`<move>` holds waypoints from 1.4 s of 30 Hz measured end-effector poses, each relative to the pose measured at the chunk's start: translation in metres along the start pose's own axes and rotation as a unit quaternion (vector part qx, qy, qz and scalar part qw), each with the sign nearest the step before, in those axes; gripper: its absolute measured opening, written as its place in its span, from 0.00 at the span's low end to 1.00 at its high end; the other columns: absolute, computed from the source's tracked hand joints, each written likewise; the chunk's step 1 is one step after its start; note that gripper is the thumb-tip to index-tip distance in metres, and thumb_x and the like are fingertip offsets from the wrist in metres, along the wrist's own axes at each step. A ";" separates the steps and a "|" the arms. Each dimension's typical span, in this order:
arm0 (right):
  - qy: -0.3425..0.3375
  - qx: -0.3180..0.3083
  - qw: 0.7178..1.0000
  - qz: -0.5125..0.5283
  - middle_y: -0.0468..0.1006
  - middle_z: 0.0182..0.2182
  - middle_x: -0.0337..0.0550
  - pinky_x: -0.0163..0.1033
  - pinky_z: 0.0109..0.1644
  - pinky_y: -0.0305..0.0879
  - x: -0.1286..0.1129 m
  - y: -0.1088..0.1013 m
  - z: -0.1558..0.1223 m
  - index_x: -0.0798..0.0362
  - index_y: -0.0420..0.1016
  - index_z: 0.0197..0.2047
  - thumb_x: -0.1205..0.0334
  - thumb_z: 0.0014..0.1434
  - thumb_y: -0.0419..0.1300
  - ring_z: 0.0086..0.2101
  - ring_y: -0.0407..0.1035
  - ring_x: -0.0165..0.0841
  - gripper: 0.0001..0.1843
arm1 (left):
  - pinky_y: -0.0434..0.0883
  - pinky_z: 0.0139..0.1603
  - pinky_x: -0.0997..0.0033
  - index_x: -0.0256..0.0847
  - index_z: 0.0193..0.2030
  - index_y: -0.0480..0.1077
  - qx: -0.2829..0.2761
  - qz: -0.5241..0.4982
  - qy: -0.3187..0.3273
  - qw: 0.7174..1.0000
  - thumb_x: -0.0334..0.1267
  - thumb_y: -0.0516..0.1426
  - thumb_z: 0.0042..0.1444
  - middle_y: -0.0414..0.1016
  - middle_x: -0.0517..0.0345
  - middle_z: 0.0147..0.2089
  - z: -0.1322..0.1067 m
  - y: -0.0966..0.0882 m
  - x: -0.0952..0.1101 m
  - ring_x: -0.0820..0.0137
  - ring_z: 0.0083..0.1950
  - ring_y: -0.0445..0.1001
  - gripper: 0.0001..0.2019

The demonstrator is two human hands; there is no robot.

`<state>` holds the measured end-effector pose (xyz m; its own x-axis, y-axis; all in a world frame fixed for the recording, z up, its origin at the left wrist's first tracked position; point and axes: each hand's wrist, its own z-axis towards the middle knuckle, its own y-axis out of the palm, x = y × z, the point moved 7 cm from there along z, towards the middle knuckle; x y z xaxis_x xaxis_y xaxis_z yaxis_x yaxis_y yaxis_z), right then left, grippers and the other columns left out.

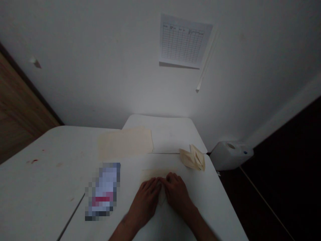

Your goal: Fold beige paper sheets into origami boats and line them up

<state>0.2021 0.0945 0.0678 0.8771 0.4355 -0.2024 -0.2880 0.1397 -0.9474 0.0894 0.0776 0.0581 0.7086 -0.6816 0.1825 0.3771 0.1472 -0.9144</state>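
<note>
My left hand [146, 199] and my right hand [177, 192] lie side by side on a cream sheet of paper [156, 174] on the white table [50, 180]. Their fingers are curled and their tips press down on the paper where they meet. Most of the sheet is hidden under the hands. A folded cream paper shape [193, 157] rests on the table, a little beyond my right hand. A flat stack of cream sheets [125, 143] lies farther back to the left.
A pixelated flat object [103, 191] lies left of my left hand. A second white table [163, 130] stands against the wall. A white canister [230, 154] sits on the dark floor at right. A printed chart [184, 42] hangs on the wall.
</note>
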 end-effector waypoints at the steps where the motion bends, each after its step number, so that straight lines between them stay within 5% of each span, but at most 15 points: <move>1: 0.007 0.002 1.000 -0.008 0.71 0.38 0.45 0.41 0.43 0.61 0.000 0.001 -0.001 0.43 0.68 0.57 0.73 0.59 0.56 0.39 0.65 0.38 0.25 | 0.66 0.58 0.53 0.38 0.59 0.64 -0.001 0.001 0.001 1.000 0.25 0.50 0.54 0.69 0.47 0.61 0.000 0.000 0.000 0.57 0.61 0.66 0.24; 21: 0.143 0.067 0.985 -0.064 0.70 0.35 0.43 0.41 0.43 0.55 0.058 -0.023 -0.034 0.49 0.74 0.48 0.64 0.65 0.54 0.38 0.64 0.37 0.11 | 0.68 0.57 0.50 0.39 0.57 0.67 -0.013 0.001 -0.003 1.000 0.26 0.51 0.56 0.67 0.47 0.63 -0.002 0.002 -0.002 0.56 0.61 0.66 0.21; 27: 0.105 0.107 0.989 -0.003 0.72 0.39 0.44 0.42 0.50 0.57 0.044 -0.023 -0.025 0.51 0.74 0.43 0.69 0.65 0.53 0.42 0.64 0.37 0.10 | 0.67 0.58 0.51 0.39 0.57 0.67 -0.029 -0.006 0.000 1.000 0.25 0.52 0.55 0.66 0.49 0.64 0.003 0.006 0.004 0.57 0.62 0.65 0.22; 32: 0.052 0.048 0.996 0.052 0.71 0.38 0.42 0.40 0.48 0.60 0.023 -0.007 -0.014 0.48 0.75 0.45 0.69 0.64 0.55 0.41 0.64 0.36 0.11 | 0.66 0.59 0.51 0.39 0.58 0.66 -0.037 -0.014 0.002 0.999 0.24 0.51 0.53 0.67 0.50 0.63 0.007 0.006 0.010 0.57 0.63 0.65 0.24; 37: 0.050 0.013 0.998 0.019 0.70 0.41 0.43 0.42 0.47 0.58 0.019 -0.003 -0.011 0.38 0.68 0.58 0.70 0.62 0.58 0.42 0.63 0.37 0.24 | 0.63 0.61 0.53 0.38 0.59 0.64 -0.040 -0.003 -0.006 0.999 0.24 0.51 0.54 0.67 0.51 0.63 0.007 0.010 0.009 0.58 0.64 0.63 0.25; 42: 0.069 -0.013 0.997 -0.016 0.71 0.42 0.43 0.43 0.47 0.57 0.017 -0.003 -0.011 0.38 0.70 0.54 0.69 0.63 0.57 0.43 0.62 0.39 0.20 | 0.63 0.58 0.51 0.43 0.59 0.65 -0.019 0.042 -0.036 0.998 0.30 0.51 0.58 0.68 0.54 0.63 0.001 0.002 0.006 0.56 0.61 0.66 0.22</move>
<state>0.2225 0.0918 0.0640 0.9307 0.3046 -0.2024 -0.2504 0.1275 -0.9597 0.0947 0.0743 0.0576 0.7786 -0.6140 0.1295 0.2930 0.1732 -0.9403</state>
